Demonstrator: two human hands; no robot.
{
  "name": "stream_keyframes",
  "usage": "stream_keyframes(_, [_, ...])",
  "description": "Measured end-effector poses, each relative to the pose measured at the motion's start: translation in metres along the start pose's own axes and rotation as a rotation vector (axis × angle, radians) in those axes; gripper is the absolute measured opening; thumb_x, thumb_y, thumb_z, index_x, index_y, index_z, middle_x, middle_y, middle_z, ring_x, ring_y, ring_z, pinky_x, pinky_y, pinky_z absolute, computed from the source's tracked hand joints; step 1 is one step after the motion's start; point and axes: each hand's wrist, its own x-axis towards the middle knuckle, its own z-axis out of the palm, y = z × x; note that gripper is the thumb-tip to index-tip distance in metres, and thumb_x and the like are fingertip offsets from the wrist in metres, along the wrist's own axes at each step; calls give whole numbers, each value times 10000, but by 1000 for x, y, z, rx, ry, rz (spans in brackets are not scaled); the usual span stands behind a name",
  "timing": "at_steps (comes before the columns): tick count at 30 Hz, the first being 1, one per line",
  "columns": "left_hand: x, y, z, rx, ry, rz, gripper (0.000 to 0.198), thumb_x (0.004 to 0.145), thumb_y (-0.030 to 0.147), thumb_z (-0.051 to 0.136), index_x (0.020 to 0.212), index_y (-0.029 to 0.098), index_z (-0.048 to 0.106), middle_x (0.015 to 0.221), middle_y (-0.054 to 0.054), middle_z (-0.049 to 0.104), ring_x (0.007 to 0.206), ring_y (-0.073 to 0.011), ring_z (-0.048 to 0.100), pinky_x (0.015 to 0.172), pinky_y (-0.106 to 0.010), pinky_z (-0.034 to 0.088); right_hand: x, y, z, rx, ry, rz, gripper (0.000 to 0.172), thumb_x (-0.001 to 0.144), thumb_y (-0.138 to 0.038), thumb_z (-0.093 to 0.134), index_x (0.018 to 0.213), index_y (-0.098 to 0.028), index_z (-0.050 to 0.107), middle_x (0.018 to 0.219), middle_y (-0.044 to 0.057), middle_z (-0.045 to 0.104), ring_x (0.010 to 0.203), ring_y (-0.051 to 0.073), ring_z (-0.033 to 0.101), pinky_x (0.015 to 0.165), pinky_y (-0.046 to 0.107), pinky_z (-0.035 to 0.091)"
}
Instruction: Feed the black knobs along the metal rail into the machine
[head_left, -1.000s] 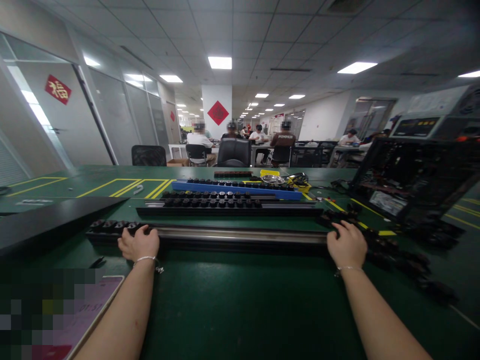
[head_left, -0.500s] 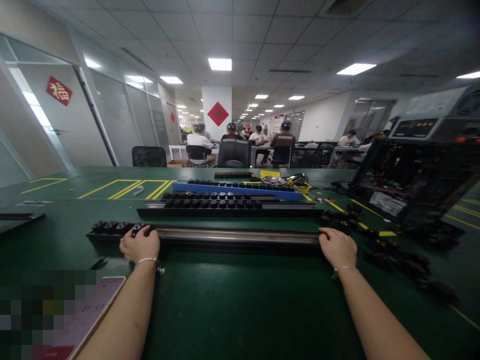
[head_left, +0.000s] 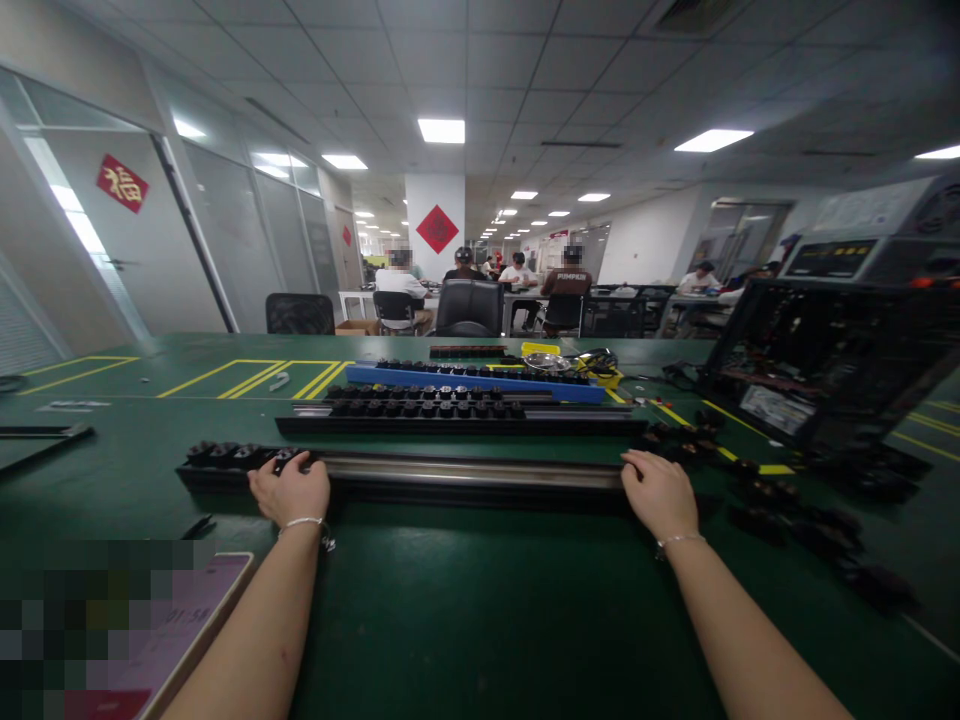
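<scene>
A long black rail with a shiny metal channel along its top lies crosswise on the green table. Several small black blocks sit in a row at its left end. My left hand is closed on the near side of the rail, just right of these blocks, with its fingers curled over the top. My right hand grips the rail's right end, thumb on the near side and fingers over the far edge. The fingertips of both hands are partly hidden.
Behind lie another black rail with blocks and a blue rail. Loose black parts are scattered at the right, near an opened computer case. A phone lies at the lower left. People sit at far tables.
My right hand has slid left along the rail. My left hand has shifted slightly right. The rail has hardly moved.
</scene>
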Motion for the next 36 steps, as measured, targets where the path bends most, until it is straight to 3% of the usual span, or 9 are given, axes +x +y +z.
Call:
stream_keyframes(6, [-4,0,2,13,13,54,354,709,296,513,989,166,685,1286,-112,445,1306,-324,266,1071,-436,256,-13,-55,4,80,-88,-267,365,842,-308,361,1034,-214,657,1180,52,608,1149,226,487,1017,451,286])
stream_keyframes(10, [-5,-1,4,10,35,72,343,696,282,523,980,178,685,1251,-105,464,1285,-323,293,1063,-442,267,-25,-78,4,91,-172,-398,388,880,-347,335,1140,-250,606,1261,42,556,1196,220,448,1016,459,298])
stream_keyframes(16, [-7,-2,9,28,50,90,347,694,282,533,991,177,680,1237,-115,459,1269,-327,300,1050,-459,277,-29,-79,1,53,-252,-492,400,890,-449,327,1163,-304,580,1322,15,503,1227,216,419,1031,485,263])
stream_keyframes(23, [-11,1,8,20,46,91,325,724,288,524,975,163,688,1246,-135,458,1252,-339,315,1026,-483,297,-28,-79,0,48,-247,-509,317,890,-420,360,948,-276,637,1315,12,510,1217,214,429,1024,474,264])
stream_keyframes(30, [-11,4,1,82,45,96,265,757,323,500,900,162,654,1163,-155,520,1185,-333,393,951,-480,349,-28,-79,0,55,-247,-511,297,886,-419,375,883,-259,625,1300,17,523,1209,213,433,1015,473,274])
stream_keyframes(36, [-2,3,-6,89,75,9,390,718,388,545,1038,166,570,1078,-141,600,1095,-329,477,877,-470,397,-27,-78,0,55,-249,-508,297,886,-417,379,878,-254,627,1300,20,522,1202,213,437,1012,466,278])
